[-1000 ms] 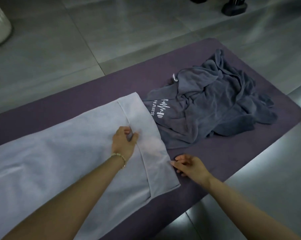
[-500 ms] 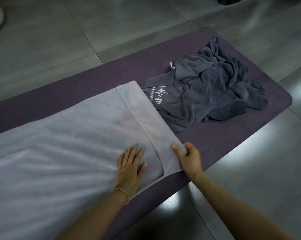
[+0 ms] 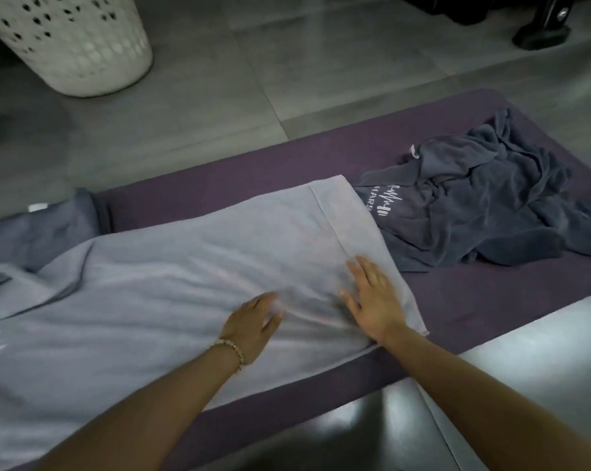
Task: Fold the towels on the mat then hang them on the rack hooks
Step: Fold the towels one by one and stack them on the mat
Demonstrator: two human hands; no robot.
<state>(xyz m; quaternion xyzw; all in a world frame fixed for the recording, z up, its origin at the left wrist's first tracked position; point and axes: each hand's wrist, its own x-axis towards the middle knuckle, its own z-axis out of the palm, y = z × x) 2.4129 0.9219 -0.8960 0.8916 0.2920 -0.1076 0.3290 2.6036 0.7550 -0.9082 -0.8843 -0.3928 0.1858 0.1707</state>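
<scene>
Left grip [image 3: 253, 326] and right grip [image 3: 374, 300] lie flat, fingers apart, clamping nothing. We press the light towel [image 3: 185, 266] spread on the mat [image 3: 491, 300]. We recommend sweeping outward to flatten creases before folding.

Pale towel [image 3: 171, 283] spread flat on mat [image 3: 491, 311]; dark towel [image 3: 484, 202] crumpled

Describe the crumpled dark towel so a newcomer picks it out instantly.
Find the long purple mat on the tiled floor and go to its right end. The dark grey towel lies there, partly under the edge of the light grey towel spread flat. It alone is bunched in a heap, white logo facing up.
</scene>
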